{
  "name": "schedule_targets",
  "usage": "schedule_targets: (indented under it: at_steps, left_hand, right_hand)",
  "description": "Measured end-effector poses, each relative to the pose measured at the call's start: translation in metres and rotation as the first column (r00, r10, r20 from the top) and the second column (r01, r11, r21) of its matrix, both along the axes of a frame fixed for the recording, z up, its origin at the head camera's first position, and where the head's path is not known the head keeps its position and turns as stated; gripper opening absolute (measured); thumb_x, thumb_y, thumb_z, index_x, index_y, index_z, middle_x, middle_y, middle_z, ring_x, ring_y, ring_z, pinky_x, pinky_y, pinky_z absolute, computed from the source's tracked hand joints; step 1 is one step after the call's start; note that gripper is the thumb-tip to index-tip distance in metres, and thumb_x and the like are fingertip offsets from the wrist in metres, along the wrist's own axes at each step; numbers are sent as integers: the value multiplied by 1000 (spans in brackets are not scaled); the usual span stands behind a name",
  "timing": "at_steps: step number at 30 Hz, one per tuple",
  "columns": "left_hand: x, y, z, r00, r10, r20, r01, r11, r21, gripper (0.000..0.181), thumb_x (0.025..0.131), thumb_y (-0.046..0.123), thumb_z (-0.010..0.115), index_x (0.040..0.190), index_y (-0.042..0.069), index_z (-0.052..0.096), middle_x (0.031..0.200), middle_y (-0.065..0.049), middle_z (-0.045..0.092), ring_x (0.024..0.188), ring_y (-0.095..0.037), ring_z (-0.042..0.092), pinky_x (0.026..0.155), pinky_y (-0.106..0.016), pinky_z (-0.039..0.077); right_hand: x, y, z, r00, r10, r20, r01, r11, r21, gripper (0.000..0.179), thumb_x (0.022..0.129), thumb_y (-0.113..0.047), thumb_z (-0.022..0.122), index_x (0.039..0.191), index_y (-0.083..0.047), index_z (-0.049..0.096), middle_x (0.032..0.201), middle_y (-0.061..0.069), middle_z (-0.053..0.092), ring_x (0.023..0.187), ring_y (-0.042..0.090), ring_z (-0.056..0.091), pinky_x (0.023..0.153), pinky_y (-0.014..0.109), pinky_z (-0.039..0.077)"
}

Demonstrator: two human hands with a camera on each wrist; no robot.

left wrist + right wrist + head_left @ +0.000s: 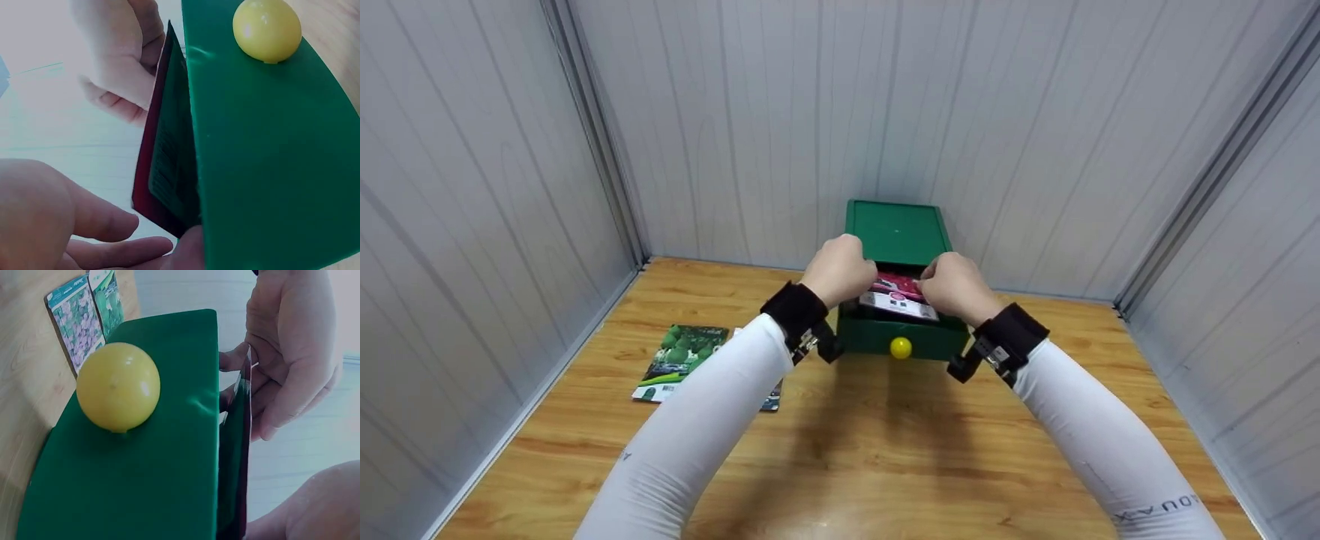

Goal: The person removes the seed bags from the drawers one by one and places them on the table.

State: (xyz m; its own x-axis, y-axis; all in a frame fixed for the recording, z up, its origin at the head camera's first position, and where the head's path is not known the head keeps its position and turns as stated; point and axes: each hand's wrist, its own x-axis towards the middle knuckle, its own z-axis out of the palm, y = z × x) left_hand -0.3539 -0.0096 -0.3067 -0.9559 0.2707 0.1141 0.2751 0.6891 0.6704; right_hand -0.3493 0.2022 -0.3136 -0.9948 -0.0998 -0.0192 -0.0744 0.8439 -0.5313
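A pink-and-white seed packet (898, 298) stands tilted in the pulled-out drawer (870, 336) of a small green box (896, 231). My left hand (842, 271) holds its left edge; in the right wrist view, the left hand (298, 354) has its thumb on one face and fingers behind the other. At the packet's right edge, my right hand (956, 286) pinches it between thumb and fingers. Seen from the left wrist, the packet (160, 140) leans close along the drawer front, below the yellow knob (267, 28). Its lower part is hidden inside the drawer.
Left of the box, a green packet with plant pictures (682, 356) lies on the wooden table (870, 480). Beside it is a packet with purple flowers (79, 323), mostly covered by my left sleeve in the head view. Pale panel walls (780, 135) enclose the back and sides.
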Motion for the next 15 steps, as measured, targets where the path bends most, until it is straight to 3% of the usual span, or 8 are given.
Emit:
schedule_targets:
  at_steps: [6,11,15]
  left_hand:
    - [6,-5,4,1000,-16,-18,15,1000,-5,53,110,10,57,62,17,34,58,5,30,46,-14,44,49,-28,36]
    - [15,-9,10,1000,-17,-2,17,1000,10,55,114,16,57,63,18,37,56,4,36,51,-19,64,52,-29,50]
    - [21,-13,12,1000,-11,-3,11,999,39,57,114,18,60,62,17,38,55,4,37,54,-22,68,58,-32,60]
  right_hand:
    - [9,1,1,1000,0,9,0,1000,-16,33,110,-14,65,136,5,73,141,23,69,116,35,64,101,48,59]
    - [16,2,2,1000,10,-1,-10,1000,-25,32,110,-12,66,137,4,73,139,23,70,115,36,64,102,50,59]
    - [21,1,3,1000,14,-13,-15,999,-36,31,108,-10,67,136,4,73,135,22,70,112,36,63,102,50,60]
